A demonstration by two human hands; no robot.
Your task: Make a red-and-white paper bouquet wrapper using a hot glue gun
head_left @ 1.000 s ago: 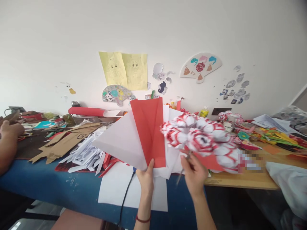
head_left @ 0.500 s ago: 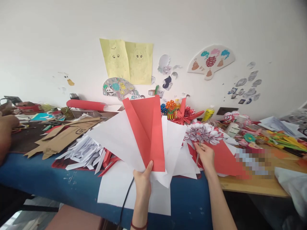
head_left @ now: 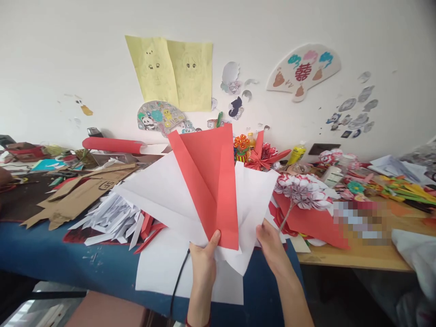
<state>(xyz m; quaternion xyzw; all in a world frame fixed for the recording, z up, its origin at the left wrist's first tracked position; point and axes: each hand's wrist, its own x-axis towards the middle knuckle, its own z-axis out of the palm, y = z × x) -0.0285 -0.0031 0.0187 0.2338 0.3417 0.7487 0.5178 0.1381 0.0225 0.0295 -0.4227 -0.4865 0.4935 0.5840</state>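
A folded red sheet point(head_left: 200, 172) lies over white paper point(head_left: 156, 186), spread together like a fan-shaped wrap. My left hand point(head_left: 204, 259) pinches this wrap at its lower end, thumb on the red sheet. At the wrap's right side, my right hand point(head_left: 270, 243) is closed on the edge of the white sheet point(head_left: 255, 195); some of its fingers are hidden behind the paper. Just beyond that hand rests a red-and-white paper flower bunch point(head_left: 303, 190), its thin stem slanting down behind my fingers. Beneath the wrap, a white sheet point(head_left: 170, 272) hangs over the blue-covered front edge.
White paper strips point(head_left: 111, 218) and brown cardboard point(head_left: 81, 195) lie left. A red roll point(head_left: 114, 144) is behind them. Red paper flowers point(head_left: 265, 154), a yellow bottle point(head_left: 297, 153) and red sheets point(head_left: 313, 222) stand or lie right. A person's hand point(head_left: 4, 176) shows at the left edge.
My right hand has let go of the flower stem and moved left and down onto the white paper's edge. The flower bunch sits a little farther right. The view has tilted slightly.
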